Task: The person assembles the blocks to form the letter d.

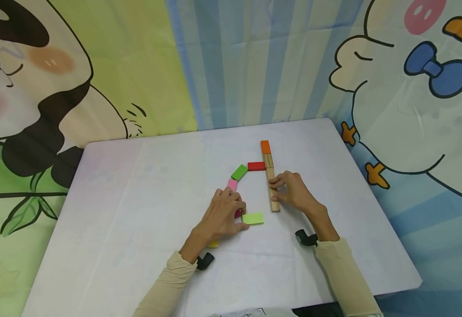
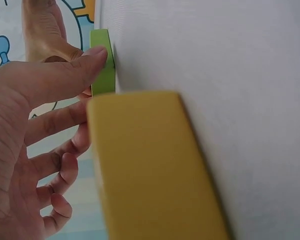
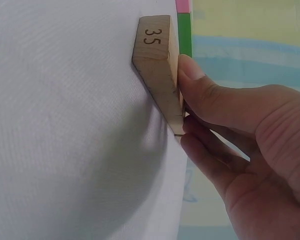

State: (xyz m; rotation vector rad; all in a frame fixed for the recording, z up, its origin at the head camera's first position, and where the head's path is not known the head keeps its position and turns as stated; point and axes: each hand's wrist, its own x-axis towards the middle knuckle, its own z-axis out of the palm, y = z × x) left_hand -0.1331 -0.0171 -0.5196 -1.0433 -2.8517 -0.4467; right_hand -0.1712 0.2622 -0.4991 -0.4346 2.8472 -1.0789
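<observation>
My left hand [image 1: 224, 211] pinches the left end of a light green block [image 1: 253, 219]; the left wrist view shows the thumb on this green block [image 2: 102, 80]. A dark red block [image 1: 238, 214] is partly hidden under its fingers. My right hand [image 1: 294, 191] holds a plain wooden block in a straight row, its thumb and fingertips against the wood. In the right wrist view the row's near wooden block [image 3: 152, 40] bears the number 35. The row's lower end [image 1: 275, 206] shows below the thumb.
An orange block [image 1: 265, 146] tops the wooden row. Red [image 1: 256, 166], green [image 1: 239, 172] and pink [image 1: 232, 184] blocks curve away from it to the left. A yellow block [image 1: 213, 243] lies beside the left wrist. Everything rests on a white-covered table [image 1: 135, 220].
</observation>
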